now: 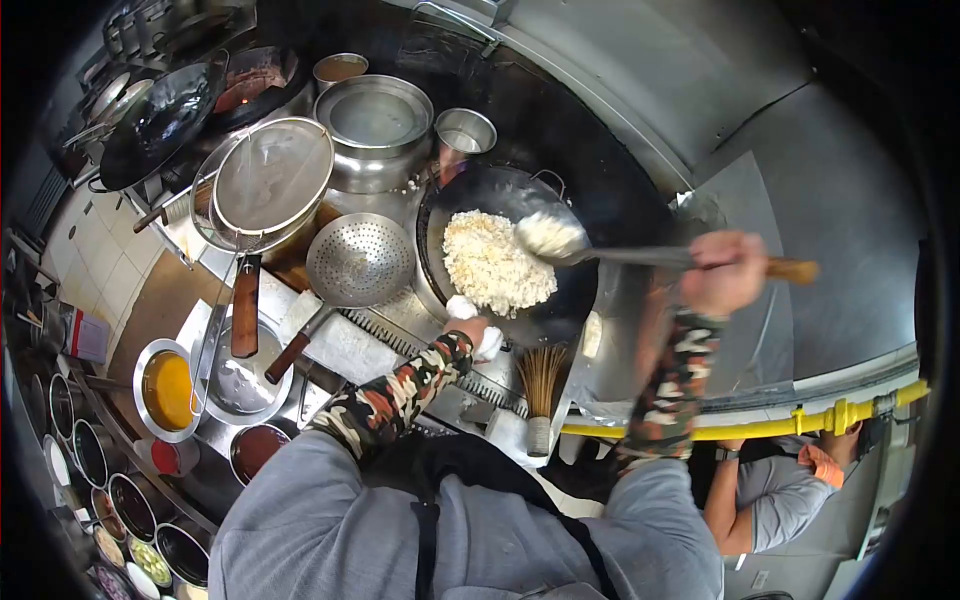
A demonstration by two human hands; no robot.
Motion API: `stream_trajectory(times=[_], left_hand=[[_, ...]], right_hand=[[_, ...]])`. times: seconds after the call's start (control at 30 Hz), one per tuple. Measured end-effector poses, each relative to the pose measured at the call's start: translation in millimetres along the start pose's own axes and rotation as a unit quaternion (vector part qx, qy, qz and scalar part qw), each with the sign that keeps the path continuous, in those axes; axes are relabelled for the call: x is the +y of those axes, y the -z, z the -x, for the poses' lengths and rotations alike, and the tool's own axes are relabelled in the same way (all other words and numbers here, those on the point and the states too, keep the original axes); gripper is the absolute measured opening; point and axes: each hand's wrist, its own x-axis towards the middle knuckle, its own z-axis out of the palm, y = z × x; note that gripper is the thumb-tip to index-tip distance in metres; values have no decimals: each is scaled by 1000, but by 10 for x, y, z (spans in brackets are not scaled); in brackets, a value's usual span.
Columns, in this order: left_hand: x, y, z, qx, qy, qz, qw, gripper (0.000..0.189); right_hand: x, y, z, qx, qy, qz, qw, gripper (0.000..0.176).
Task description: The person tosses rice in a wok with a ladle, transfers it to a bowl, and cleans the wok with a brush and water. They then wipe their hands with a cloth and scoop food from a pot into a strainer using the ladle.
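Note:
White rice (495, 262) lies in a dark wok (570, 300) at the middle of the view. My left hand (472, 328) is closed round a white cloth (489, 345) at the wok's near rim. My right hand (722, 275) grips the wooden-ended handle of a metal ladle (630, 256), slightly blurred. The ladle's bowl, heaped with rice, is over the right part of the wok, beside the rest of the rice.
A perforated strainer (360, 260) and a round mesh sieve (273, 175) are left of the wok. A bamboo brush (540, 395) stands nearer. Beyond are a metal pot (375, 115) and cup (465, 131). Another person (780, 495) is at lower right, past a yellow pipe (690, 432).

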Motion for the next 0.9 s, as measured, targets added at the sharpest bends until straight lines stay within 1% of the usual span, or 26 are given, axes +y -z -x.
stream_trajectory(times=[0.03, 0.07, 0.1, 0.13, 0.17, 0.2, 0.23, 0.27, 0.3, 0.33, 0.4, 0.43, 0.47, 0.5, 0.53, 0.57, 0.6, 0.67, 0.7, 0.73, 0.77, 0.8, 0.83, 0.87, 0.9], left_hand=[[-11, 9, -97, 20, -55, -131, 990, 22], [-9, -12, -154, 36, -107, -256, 960, 20], [-9, -51, -157, 33, -100, -219, 970, 19], [-8, -91, -155, 31, -94, -182, 978, 18], [-46, -100, -142, -45, 8, 200, 979, 21], [-66, -151, -98, -115, 114, 549, 820, 23], [146, 42, 84, -130, 155, 576, 792, 30], [204, 165, 144, -142, 201, 626, 740, 35], [170, 165, 122, -150, 192, 639, 730, 33], [103, 174, 115, -155, 186, 649, 722, 31], [-65, -66, -102, -121, 193, 615, 755, 28], [-159, -122, -237, -135, 192, 634, 737, 25], [-289, -228, -277, -135, 197, 630, 739, 25], [-406, -310, -355, -137, 172, 617, 756, 24], [-317, -255, -325, -129, 175, 617, 756, 24], [-266, -206, -281, -116, 193, 617, 754, 24], [-188, -150, -228, -106, 206, 613, 756, 24], [-62, -56, -148, -95, 229, 589, 769, 24], [-3, -9, -111, -87, 240, 567, 783, 24], [38, 24, -79, -82, 233, 540, 805, 24], [56, 46, -40, -78, 211, 510, 831, 24], [-16, 22, -77, -94, 150, 512, 841, 25], [-88, -5, -109, -107, 89, 516, 845, 27], [-56, 4, -81, -130, 141, 633, 750, 28], [-65, 116, -32, -205, 123, 658, 714, 28]], right_hand=[[460, 33, 222, 108, -25, 21, 994, 27], [1009, 75, 469, 127, -62, 16, 990, 22], [1386, 191, 584, 102, -116, -71, 985, 21], [1343, 75, 402, 70, -135, -16, 988, 23], [1284, -88, 160, 48, -152, 4, 987, 23], [1151, -171, -2, 29, -170, 30, 985, 23], [987, -279, -75, 22, -147, 24, 989, 23], [891, -343, -69, 13, -126, 18, 992, 24], [933, -288, 8, 5, -95, -36, 995, 23], [1179, -219, 143, 14, -72, -58, 996, 21], [1601, -176, 260, 47, -132, 5, 990, 21], [1628, -180, 10, 40, -190, 18, 981, 21], [1587, -261, -191, 44, -200, 52, 977, 22], [1489, -291, -248, 46, -189, 42, 980, 22], [1364, -477, -393, 35, -170, 29, 984, 23], [1206, -578, -329, 46, -122, -11, 991, 22], [1333, -443, -252, 16, -58, -55, 997, 21], [1773, -386, 84, 24, -39, 55, 997, 20], [1873, -317, 58, 22, -127, 37, 991, 20], [1760, -354, -115, -7, -185, 60, 981, 20], [1627, -350, -227, -16, -196, 70, 978, 21], [1475, -362, -330, -24, -204, 79, 976, 21], [1227, -396, -333, -21, -188, 104, 976, 23], [1000, -343, -289, -16, -168, 91, 981, 23], [949, -173, -134, -1, -118, 121, 986, 22]])
